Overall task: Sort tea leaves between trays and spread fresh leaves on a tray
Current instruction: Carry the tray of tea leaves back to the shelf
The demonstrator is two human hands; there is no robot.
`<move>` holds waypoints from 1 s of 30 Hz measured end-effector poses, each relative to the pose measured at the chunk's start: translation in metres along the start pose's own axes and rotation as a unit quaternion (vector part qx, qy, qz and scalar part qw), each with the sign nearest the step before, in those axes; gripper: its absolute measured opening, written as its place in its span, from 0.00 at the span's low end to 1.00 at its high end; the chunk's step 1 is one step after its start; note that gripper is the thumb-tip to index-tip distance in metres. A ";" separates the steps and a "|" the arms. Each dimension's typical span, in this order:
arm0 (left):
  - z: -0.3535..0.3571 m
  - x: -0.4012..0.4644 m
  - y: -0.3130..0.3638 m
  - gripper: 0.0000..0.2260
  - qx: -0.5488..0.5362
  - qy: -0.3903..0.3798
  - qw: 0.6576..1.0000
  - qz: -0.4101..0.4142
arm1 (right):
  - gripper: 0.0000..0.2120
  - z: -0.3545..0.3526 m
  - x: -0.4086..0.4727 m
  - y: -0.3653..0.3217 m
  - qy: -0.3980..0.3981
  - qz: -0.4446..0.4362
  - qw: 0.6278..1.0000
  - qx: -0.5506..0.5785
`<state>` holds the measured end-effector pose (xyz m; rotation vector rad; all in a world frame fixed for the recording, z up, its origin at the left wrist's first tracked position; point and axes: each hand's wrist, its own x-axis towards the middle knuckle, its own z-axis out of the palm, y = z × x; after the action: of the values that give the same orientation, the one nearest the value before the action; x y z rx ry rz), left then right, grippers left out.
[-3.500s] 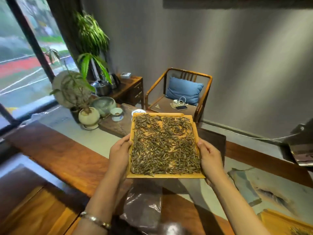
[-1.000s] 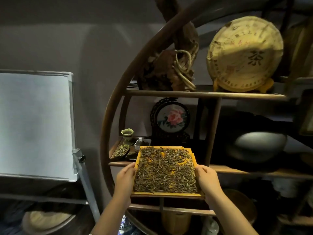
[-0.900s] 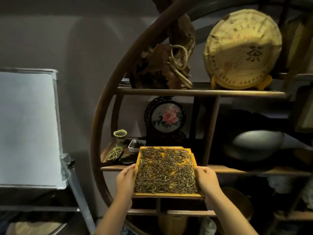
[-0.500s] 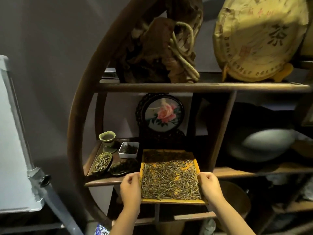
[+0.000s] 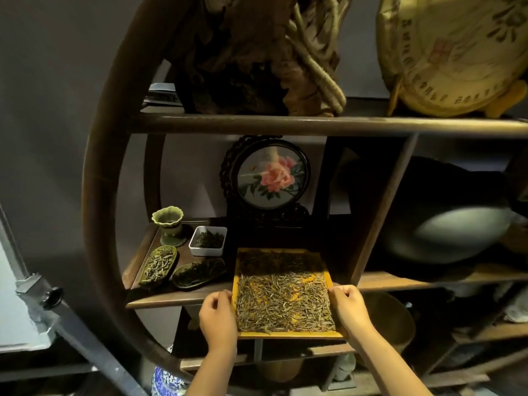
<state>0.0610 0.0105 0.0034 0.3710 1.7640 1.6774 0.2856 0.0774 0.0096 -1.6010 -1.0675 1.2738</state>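
A square yellow tray covered with dry tea leaves lies half on the middle shelf of a round wooden display rack, its near half overhanging the shelf edge. My left hand grips the tray's left rim with curled fingers. My right hand grips the right rim the same way. The tray's far part sits in shadow below a round framed flower picture.
Left of the tray on the shelf stand a white square dish of leaves, two leaf-shaped dishes and a green cup. A vertical post rises at the tray's right. A tea cake stands on the upper shelf.
I carried the tray from the table across to the rack. In the last second it has gone forward and down onto the middle shelf, further in than half a second ago.
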 end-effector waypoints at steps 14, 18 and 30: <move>-0.025 -0.001 -0.011 0.16 0.008 -0.172 0.984 0.043 | 0.12 -0.026 -0.014 0.037 -0.068 -0.045 0.993 0.086; -0.062 0.007 -0.023 0.43 0.108 -0.286 0.947 0.098 | 0.26 -0.046 -0.023 0.054 -0.121 -0.122 0.984 -0.038; -0.056 0.003 -0.012 0.35 0.245 -0.236 0.918 0.202 | 0.30 -0.036 -0.015 0.042 -0.086 -0.264 0.941 -0.195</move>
<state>0.0257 -0.0325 -0.0113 1.3276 1.7779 1.2158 0.3244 0.0474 -0.0194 -1.3457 -1.8060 0.8790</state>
